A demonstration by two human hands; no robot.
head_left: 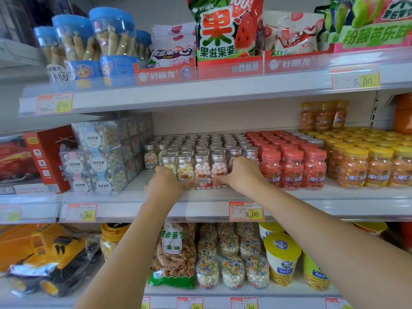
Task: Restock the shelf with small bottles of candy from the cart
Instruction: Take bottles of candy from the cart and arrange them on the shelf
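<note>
Several small clear candy bottles with silver caps (pixel 202 169) stand in a front row on the middle shelf (pixel 200 197), ahead of many rows of the same bottles (pixel 200 141). My left hand (pixel 166 181) presses against the left end of that front row, fingers curled around the leftmost bottle. At the row's right end my right hand (pixel 242 172) cups the bottles, its thumb in front of them. Both hands clamp the row between them. The cart is out of view.
Red-capped bottles (pixel 292 168) stand directly right of the small ones, then yellow-capped jars (pixel 367 167). Clear candy cubes (pixel 98 161) stack to the left. Price tags (pixel 246 211) line the shelf edge. Snack bags fill the shelf above, jars and a toy truck (pixel 44 257) the one below.
</note>
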